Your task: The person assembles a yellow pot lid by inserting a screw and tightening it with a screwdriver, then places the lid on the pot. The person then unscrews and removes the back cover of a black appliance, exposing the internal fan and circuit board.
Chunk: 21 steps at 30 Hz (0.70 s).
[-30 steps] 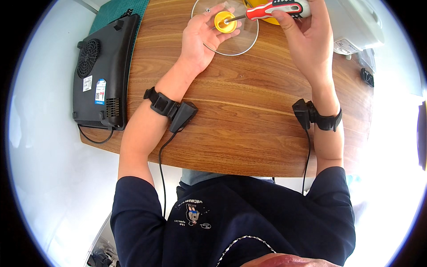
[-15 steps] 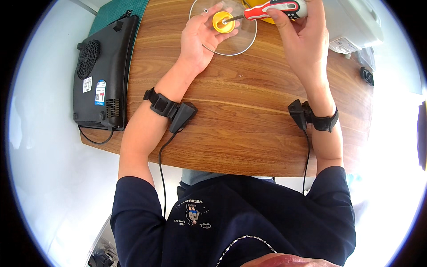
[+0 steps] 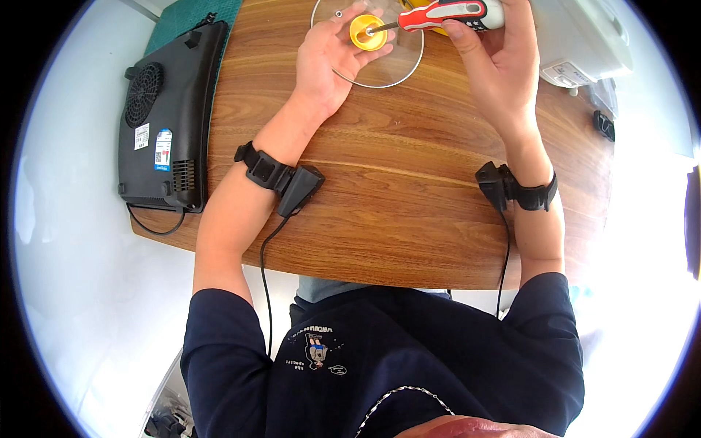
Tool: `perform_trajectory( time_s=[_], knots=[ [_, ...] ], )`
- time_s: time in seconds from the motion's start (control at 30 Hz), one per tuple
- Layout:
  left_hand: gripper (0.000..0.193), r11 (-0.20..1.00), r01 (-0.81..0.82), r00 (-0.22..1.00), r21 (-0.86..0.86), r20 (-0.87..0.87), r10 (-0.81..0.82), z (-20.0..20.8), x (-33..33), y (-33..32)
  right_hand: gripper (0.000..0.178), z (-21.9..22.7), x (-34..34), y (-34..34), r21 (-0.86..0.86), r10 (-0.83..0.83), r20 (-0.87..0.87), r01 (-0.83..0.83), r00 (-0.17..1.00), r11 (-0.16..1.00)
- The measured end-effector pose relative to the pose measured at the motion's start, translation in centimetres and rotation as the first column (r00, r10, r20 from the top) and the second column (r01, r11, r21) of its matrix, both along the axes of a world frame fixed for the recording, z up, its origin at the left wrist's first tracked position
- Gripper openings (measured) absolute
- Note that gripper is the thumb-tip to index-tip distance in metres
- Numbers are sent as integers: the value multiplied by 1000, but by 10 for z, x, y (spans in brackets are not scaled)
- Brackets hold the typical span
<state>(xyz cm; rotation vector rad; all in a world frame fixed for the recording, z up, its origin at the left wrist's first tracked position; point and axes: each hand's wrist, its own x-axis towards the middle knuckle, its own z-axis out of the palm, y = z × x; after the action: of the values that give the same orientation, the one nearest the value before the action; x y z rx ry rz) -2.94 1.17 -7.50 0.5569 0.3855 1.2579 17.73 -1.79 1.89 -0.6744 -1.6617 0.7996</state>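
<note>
Near the top of the view, my left hand [image 3: 321,62] holds a clear round glass lid [image 3: 405,69] with a thin metal rim. Its fingers show through the glass around a yellow cup-shaped knob [image 3: 377,41]. A small metal screw [image 3: 370,31] sits in the middle of the knob. My right hand [image 3: 504,80] is closed round the handle of a red, white and black screwdriver [image 3: 438,13], which lies nearly level. The shaft points left, and its tip reaches the screw inside the knob. Part of the right fingers is cut off by the upper edge.
A black induction cooker [image 3: 168,124] stands on edge at the left, beside a green cutting mat [image 3: 175,29]. At the right is a white appliance [image 3: 584,44], with a small black clip [image 3: 604,125] by it. Black devices with cables are strapped to both forearms on the wooden table [image 3: 409,197].
The screwdriver and lid have shifted very slightly upward. The right wrist has moved a little to the right, while the left arm stays almost still.
</note>
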Motion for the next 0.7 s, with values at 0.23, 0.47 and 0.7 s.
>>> perform_trajectory(
  time_s=[0.23, 0.47, 0.7],
  knots=[
    [48, 999, -49, 996, -4, -80, 48, 8, 4, -3, 43, -4, 0, 10, 21, -99, -66, 101, 993, 995],
    [52, 1000, -26, 996, -1, -81, 26, 2, 6, -2, 43, -9, -9, 0, -3, -213, -78, 214, 974, 977],
    [52, 1000, -19, 997, 8, -75, 20, 3, 8, -4, 44, -16, -3, 0, 86, -246, -73, 251, 967, 964]
  ],
)
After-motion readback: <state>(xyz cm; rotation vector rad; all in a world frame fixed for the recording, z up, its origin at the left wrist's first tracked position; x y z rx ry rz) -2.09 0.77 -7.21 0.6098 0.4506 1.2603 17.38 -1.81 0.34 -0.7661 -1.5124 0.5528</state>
